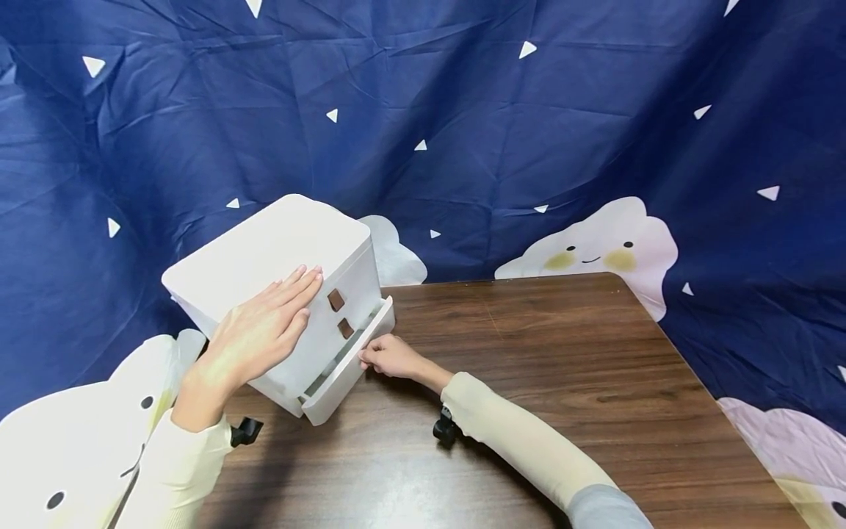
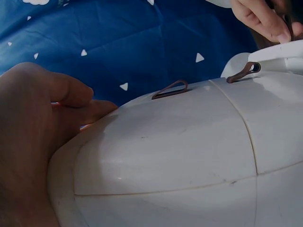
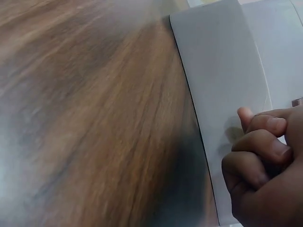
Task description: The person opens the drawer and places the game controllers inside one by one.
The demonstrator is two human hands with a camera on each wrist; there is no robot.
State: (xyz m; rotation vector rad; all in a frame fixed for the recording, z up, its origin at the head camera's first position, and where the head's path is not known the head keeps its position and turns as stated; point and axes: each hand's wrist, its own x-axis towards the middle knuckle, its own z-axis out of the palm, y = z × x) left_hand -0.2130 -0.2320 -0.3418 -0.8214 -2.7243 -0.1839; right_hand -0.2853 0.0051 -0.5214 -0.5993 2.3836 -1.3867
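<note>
A white drawer box (image 1: 271, 253) stands at an angle on the table, its lowest drawer (image 1: 333, 387) pulled partway out. My left hand (image 1: 261, 330) rests on the box's top near the front edge, fingers straight and together. At the front of the lowest drawer, my right hand (image 1: 393, 356) has its fingers curled and pinches the drawer's brown pull loop (image 2: 288, 24); the fingers mostly hide that loop. Two more brown pull loops, an upper one (image 2: 170, 90) and a lower one (image 2: 243, 72), stick out from the closed drawers above. Inside the lowest drawer, only a narrow strip shows.
The brown wooden table (image 1: 529, 353) extends to the right of the box, with its far edge against a dark blue cloth (image 1: 463, 95) printed with clouds and white triangles. A small black camera mount (image 1: 446, 428) sits at the right wrist.
</note>
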